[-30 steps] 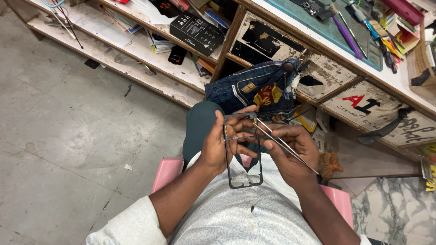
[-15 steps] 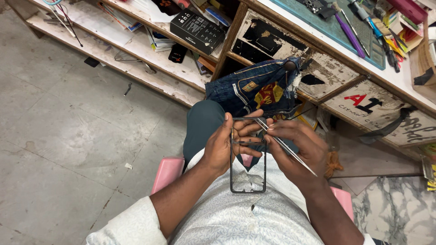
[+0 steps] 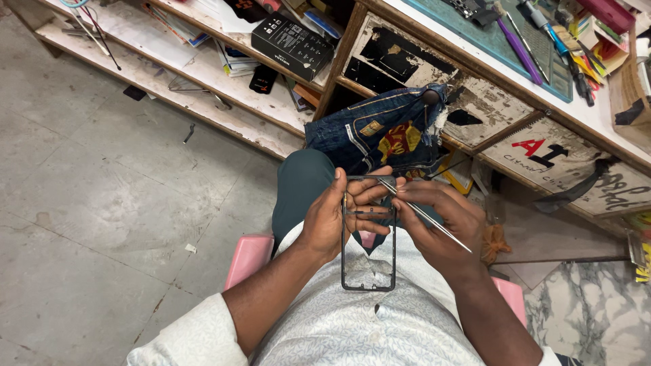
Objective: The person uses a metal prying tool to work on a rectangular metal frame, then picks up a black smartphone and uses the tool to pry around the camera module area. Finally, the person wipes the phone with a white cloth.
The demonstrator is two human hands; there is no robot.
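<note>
A thin black phone frame (image 3: pixel 368 264), open in the middle, is held upright over my lap. My left hand (image 3: pixel 332 217) grips its upper left edge, fingers curled across the top part. My right hand (image 3: pixel 441 220) pinches a pair of slim metal tweezers (image 3: pixel 424 213), whose tips touch the frame's top edge near my left fingers. The tweezers' long end slants down to the right past my right hand.
I sit on a pink stool (image 3: pixel 247 257). A folded pair of jeans (image 3: pixel 380 132) hangs ahead of my knee under the wooden workbench (image 3: pixel 610 129). Shelves at the back left hold a black box (image 3: pixel 295 44) and papers. Tools lie on a green mat (image 3: pixel 522 41). Grey concrete floor (image 3: pixel 102 176) lies left.
The phone frame has shifted slightly down and right in my hands. The tweezers' tips have moved up to the frame's top edge.
</note>
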